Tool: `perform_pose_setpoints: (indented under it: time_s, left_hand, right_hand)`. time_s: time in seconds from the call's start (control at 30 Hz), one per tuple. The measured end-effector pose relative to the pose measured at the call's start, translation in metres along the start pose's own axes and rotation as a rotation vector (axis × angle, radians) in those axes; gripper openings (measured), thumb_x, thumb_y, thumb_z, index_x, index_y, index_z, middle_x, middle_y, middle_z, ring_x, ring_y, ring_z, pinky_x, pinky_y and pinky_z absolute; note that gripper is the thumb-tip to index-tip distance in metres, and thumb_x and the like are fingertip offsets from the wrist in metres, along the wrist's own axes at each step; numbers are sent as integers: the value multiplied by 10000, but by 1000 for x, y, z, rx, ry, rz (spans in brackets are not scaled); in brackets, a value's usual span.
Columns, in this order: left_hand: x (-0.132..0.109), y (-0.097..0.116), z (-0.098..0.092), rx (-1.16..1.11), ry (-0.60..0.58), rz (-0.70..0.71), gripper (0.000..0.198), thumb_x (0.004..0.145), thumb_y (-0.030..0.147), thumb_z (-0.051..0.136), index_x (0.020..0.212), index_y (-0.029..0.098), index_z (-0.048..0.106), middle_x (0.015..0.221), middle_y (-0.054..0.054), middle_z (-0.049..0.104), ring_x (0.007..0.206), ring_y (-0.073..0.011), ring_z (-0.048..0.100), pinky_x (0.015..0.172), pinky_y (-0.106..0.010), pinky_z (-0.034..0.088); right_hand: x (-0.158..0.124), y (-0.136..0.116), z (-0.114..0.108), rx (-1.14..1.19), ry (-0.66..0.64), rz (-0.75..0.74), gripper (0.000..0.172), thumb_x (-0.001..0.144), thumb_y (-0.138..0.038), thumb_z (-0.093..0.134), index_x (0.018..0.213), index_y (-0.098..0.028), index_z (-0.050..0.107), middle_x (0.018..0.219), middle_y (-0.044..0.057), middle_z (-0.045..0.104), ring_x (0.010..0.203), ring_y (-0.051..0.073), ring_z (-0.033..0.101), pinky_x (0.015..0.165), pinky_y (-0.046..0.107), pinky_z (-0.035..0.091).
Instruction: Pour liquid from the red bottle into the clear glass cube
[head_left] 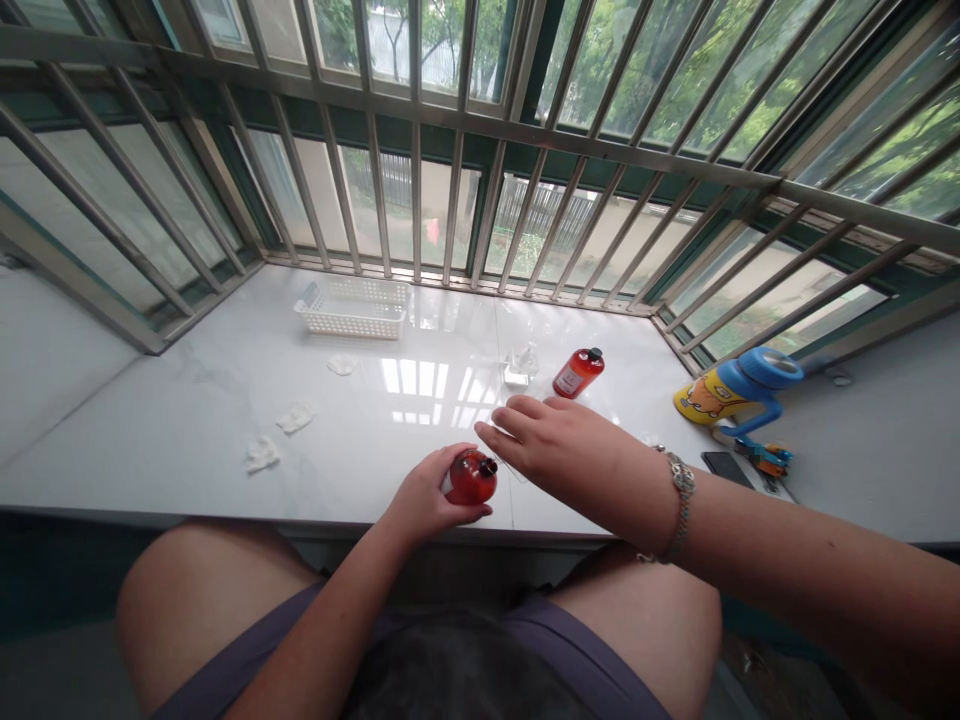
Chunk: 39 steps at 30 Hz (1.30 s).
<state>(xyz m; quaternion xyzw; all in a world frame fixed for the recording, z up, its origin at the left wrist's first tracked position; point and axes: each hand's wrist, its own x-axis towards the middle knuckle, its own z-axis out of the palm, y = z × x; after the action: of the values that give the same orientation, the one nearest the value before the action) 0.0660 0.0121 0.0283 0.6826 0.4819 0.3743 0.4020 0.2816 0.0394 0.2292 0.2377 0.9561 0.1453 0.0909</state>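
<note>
Red bottle (470,480), white basket (352,322), grey-veined white counter (180,440)

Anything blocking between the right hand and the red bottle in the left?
Nothing visible: the gap from the right hand to the held red bottle in the left hand looks open. The black-capped red bottle is behind the right hand, outside that gap.

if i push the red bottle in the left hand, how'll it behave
The red bottle might slip in the left hand, since its surface looks shiny. Laid on its side, its rounded body would likely roll. It could slide on the glossy counter.
</note>
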Motion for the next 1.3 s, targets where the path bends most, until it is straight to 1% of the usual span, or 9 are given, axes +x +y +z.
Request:
perform_pose_setpoints:
  time_s: [0.2,0.47,0.6,0.77,0.93,1.1,1.3]
  left_hand:
    - [1,0,0,-2,3,0,846,650,423,1006,1392,282,626,1358,-77,735,1232,-337,710,1099,-476,570]
    - [1,-1,0,-17,-5,13,849,651,431,1007,1394,273,627,1375,-75,728,1251,-332,699,1120,-475,556]
    - [1,-2,0,-24,-1,6,851,654,440,1003,1400,277,628,1365,-76,734,1241,-338,703,1118,-485,560]
    - [0,-2,0,-19,-1,5,851,650,443,1006,1398,286,633,1380,-74,728,1257,-344,700,1134,-490,554]
    - [1,-1,-1,-25,-7,4,836,649,423,1008,1387,286,641,1387,-72,724,1259,-344,697,1132,-487,553]
    - [1,0,0,-41,-9,6,809,652,422,1006,1372,298,656,1348,-54,737,1211,-333,714,1098,-472,572]
    - [0,0,0,-40,8,-5,848,633,421,1015,1384,286,644,1335,-70,744,1183,-336,724,1083,-475,581]
  right_hand:
    - [1,0,-4,6,-16,3,382,1058,-130,577,1439,-139,562,1220,140,663,1070,281,618,792,384,519]
    - [3,0,-6,-4,-24,-12,406,1059,-132,577,1465,-131,554,1237,143,661,1106,292,614,816,394,524]
    - [4,0,-6,-23,-8,-19,392,1059,-136,578,1451,-135,563,1222,145,663,1094,287,615,815,388,520]
    - [5,0,-6,-23,-19,-24,403,1049,-128,591,1451,-130,556,1214,139,663,1098,288,606,820,392,518]
    - [6,-2,-2,-17,-21,-28,411,1052,-125,576,1462,-133,544,1234,132,658,1068,278,601,789,390,510]
    - [7,-4,3,13,-19,-28,411,1047,-118,577,1456,-137,537,1240,128,652,1067,276,589,768,383,501]
    - [10,-6,9,47,-41,-24,360,1037,-103,596,1392,-153,566,1191,108,654,1035,265,582,760,374,496]
